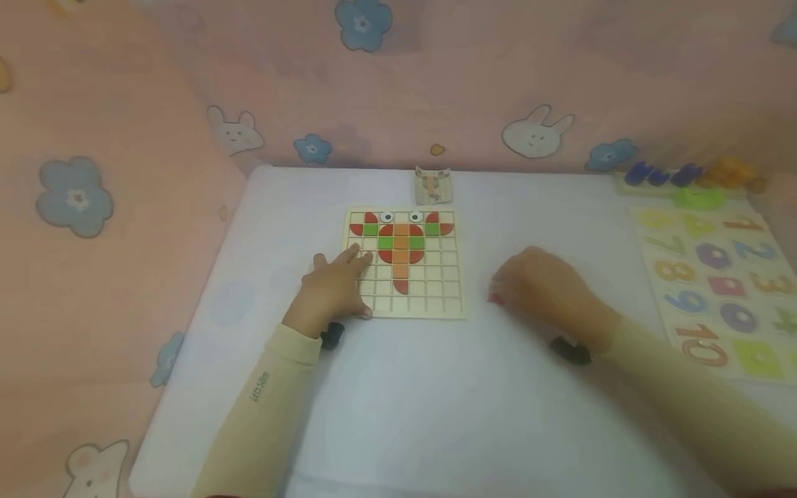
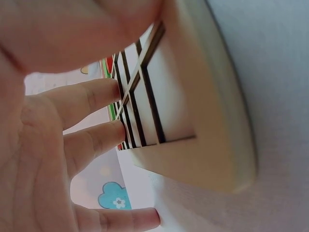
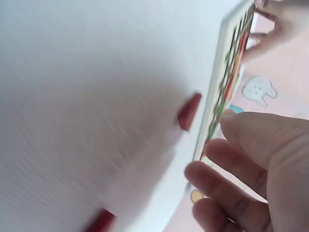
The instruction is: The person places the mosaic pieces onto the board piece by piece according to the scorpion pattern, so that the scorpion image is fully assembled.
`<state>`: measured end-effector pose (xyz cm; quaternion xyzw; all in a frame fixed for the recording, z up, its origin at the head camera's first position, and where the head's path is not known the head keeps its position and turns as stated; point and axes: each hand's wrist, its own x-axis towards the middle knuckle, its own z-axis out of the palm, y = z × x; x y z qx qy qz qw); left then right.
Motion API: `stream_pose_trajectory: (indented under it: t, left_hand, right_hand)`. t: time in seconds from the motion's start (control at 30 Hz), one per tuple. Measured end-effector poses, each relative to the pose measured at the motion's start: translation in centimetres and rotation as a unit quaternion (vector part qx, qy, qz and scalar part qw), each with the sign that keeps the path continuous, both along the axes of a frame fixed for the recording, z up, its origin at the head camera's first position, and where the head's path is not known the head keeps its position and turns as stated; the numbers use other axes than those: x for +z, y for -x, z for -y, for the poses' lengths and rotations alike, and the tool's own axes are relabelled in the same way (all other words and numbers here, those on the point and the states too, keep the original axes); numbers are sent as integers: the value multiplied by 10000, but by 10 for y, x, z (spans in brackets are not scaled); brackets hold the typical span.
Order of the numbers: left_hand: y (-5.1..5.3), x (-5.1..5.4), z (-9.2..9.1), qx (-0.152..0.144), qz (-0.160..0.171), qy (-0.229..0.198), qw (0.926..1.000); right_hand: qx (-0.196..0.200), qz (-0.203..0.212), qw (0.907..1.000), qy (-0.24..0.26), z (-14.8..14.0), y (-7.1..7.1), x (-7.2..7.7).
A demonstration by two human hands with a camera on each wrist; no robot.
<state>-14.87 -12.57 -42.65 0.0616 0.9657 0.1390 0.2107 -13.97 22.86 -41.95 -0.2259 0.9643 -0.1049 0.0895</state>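
Note:
A square wooden grid board [image 1: 450,304] lies on the white table, with red, green and orange tiles and two eye tiles set in its upper and middle cells. My left hand [image 1: 331,289] rests on the board's left edge, fingers spread; its fingertips also show on the grid [image 2: 166,116] in the left wrist view. To the right of the board, my right hand [image 1: 538,287] hovers over the table, fingers loosely bent and holding nothing visible. Near it on the table lie two small red tiles, one red tile [image 3: 189,112] nearer the board and another red tile [image 3: 102,222] farther off.
A small picture card [image 1: 433,187] stands behind the board. On the right lies a number and shape puzzle board [image 1: 685,304]. Behind that are a rack with blue and orange pieces [image 1: 656,174] and a green piece [image 1: 699,198]. A pink patterned wall [image 1: 398,90] borders the table.

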Motion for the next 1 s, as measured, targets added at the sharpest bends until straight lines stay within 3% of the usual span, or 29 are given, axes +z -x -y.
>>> stream_pose_trajectory:
  t: [0.17, 0.33, 0.7, 0.8, 0.93, 1.0]
  left_hand:
    - [0, 2, 2, 45, 11, -18, 10000]
    - [-1, 3, 3, 70, 13, -39, 10000]
    - [-2, 5, 3, 127, 58, -58, 9999]
    - [-2, 5, 3, 115, 69, -54, 9999]
    - [-1, 3, 3, 73, 55, -55, 9999]
    - [0, 1, 1, 55, 36, -61, 10000]
  right_hand:
    - [175, -153, 9982, 553, -3, -19, -8]
    - [320, -239, 9985, 374, -1, -25, -8]
    - [865, -533, 9940, 399, -3, -19, -11]
    - [1070, -654, 9888, 811, -2, -18, -11]
    - [1522, -782, 9763, 1328, 21, -9, -5]
    - [1728, -761, 9739, 1260, 40, -2, -2]
